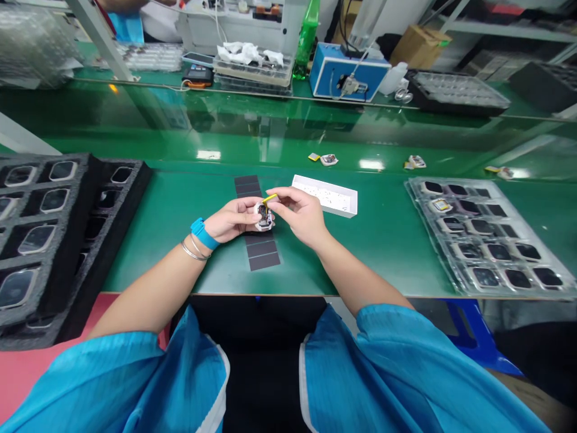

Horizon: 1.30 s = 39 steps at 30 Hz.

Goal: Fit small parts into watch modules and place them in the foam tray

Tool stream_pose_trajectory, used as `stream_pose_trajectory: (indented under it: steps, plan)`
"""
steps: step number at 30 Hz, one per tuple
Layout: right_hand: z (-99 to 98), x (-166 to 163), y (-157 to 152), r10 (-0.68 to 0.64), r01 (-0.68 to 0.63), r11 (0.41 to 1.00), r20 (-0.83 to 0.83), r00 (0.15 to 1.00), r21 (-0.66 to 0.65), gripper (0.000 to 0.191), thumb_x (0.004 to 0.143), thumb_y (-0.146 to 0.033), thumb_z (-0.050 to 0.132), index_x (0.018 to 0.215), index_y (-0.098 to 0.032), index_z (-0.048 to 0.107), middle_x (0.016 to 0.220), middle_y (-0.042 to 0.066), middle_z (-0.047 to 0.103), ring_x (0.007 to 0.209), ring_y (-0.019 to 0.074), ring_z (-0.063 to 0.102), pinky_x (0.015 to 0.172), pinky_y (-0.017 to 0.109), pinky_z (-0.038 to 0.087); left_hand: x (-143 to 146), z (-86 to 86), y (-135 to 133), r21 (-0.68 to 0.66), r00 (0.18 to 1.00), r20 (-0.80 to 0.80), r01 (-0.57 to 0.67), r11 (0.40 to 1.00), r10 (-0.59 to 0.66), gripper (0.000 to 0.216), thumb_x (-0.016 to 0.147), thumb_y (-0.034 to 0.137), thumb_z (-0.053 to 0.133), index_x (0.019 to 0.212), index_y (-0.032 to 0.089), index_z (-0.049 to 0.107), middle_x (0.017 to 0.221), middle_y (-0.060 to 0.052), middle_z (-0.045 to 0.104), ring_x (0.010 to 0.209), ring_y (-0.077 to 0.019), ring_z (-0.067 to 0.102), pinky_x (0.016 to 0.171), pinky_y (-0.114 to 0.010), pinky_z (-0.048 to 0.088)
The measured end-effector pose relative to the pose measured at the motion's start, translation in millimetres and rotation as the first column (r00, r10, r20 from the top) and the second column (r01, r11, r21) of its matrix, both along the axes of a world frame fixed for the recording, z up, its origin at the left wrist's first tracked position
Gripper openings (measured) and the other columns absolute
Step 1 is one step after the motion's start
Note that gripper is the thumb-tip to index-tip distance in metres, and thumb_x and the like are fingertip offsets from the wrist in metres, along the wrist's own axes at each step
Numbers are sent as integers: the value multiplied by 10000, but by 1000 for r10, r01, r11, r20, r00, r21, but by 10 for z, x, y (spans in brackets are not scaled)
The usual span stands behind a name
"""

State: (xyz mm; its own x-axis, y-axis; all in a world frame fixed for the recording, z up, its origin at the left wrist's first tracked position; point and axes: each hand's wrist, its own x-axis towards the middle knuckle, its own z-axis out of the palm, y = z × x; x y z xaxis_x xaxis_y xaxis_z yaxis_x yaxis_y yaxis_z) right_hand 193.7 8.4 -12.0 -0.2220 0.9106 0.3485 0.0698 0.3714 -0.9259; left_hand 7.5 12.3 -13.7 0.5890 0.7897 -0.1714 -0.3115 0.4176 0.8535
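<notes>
One white case (265, 221) gripped by left fingers (246, 219), yellow piece (270, 198) by right fingers (282, 210), dark strip (262, 248) beneath, box (342, 211) nearby

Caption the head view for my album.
Left hand holds a white casing, right hand a yellow piece, over a green tabletop.

This looks like an electronics assembly workshop. A long green desk (369, 258) carries a small opened white case (265, 224) held above it, its dark inner parts showing. Black foam trays (92, 174) and a clear plastic tray (525, 221) hold rows of square, watch-like cases in separate slots. Along a raised shelf (155, 79) stands a blue equipment box (321, 67) with a metal fitting. Behind are a metal storage rack (514, 31), a cardboard box (419, 48) and part of another person (128, 25).
</notes>
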Motion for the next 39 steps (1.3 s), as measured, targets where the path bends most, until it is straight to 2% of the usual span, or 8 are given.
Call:
stream_pose_trajectory:
  steps: [6, 10, 15, 18, 21, 25, 34, 39]
  plan:
    - [-26, 39, 15, -59, 42, 989, 122, 991, 143, 236, 864, -391, 648, 1031, -237, 712, 924, 28, 690, 841, 167, 652, 834, 341, 553, 34, -6, -9, -39, 1000, -23, -1, 999, 0, 412, 666, 163, 814, 1055, 135, 683, 991, -108, 706, 869, -204, 697, 718, -263, 601]
    - [-44, -14, 47, -98, 51, 979, 234, 967, 197, 193, 870, -335, 625, 1015, -245, 713, 939, 33, 703, 865, 181, 649, 843, 349, 542, 118, -25, -14, -71, 988, -94, -128, 989, 121, 224, 731, 141, 722, 950, 107, 694, 874, -106, 711, 773, -196, 703, 649, -260, 606]
    - [-61, -146, 243, -68, 62, 997, 198, 978, 34, 381, 845, -354, 644, 1200, -223, 603, 1006, 36, 711, 869, 171, 651, 848, 341, 531, 53, 4, 62, -100, 934, -152, -340, 935, 323, 126, 740, 95, 644, 860, 87, 681, 822, -103, 710, 691, -185, 697, 543, -224, 570]
    - [-82, -207, 300, -33, 35, 999, 322, 946, -1, 179, 846, -282, 621, 1000, -197, 654, 925, 23, 703, 841, 162, 642, 890, 356, 513, -123, 60, 147, -110, 880, -164, -465, 878, 445, 179, 743, 87, 608, 907, 89, 679, 865, -110, 719, 729, -184, 702, 591, -242, 582]
    - [-150, -262, 235, 39, -88, 994, 571, 820, 59, 68, 796, -145, 637, 743, -182, 658, 840, 14, 670, 848, 167, 622, 1034, 430, 429, -290, 120, 199, -147, 903, -205, -411, 900, 379, 208, 726, 75, 601, 917, 79, 682, 868, -129, 721, 765, -218, 705, 685, -347, 610]
    - [-246, -309, 105, 8, -135, 983, 709, 705, 124, 49, 789, -126, 667, 772, -167, 687, 982, 73, 640, 986, 215, 599, 1042, 456, 421, -364, 161, 189, -144, 939, -255, -271, 952, 229, 184, 706, 76, 635, 882, 68, 688, 866, -160, 716, 818, -256, 699, 776, -469, 598]
    - [-243, -299, 124, 25, -122, 989, 726, 687, 82, 27, 789, -162, 700, 771, -180, 709, 994, 59, 601, 1028, 224, 588, 1118, 529, 338, -328, 124, 179, -150, 947, -280, -204, 967, 157, 167, 665, 90, 716, 830, 76, 687, 828, -159, 710, 769, -246, 692, 861, -530, 562]
    - [-312, -350, 174, 8, -72, 996, 712, 702, 60, 76, 795, -181, 704, 724, -173, 677, 950, 44, 553, 1018, 215, 566, 1142, 538, 300, -348, 103, 198, -156, 951, -274, -191, 969, 143, 186, 676, 93, 697, 860, 68, 696, 878, -181, 713, 782, -256, 697, 825, -490, 583]
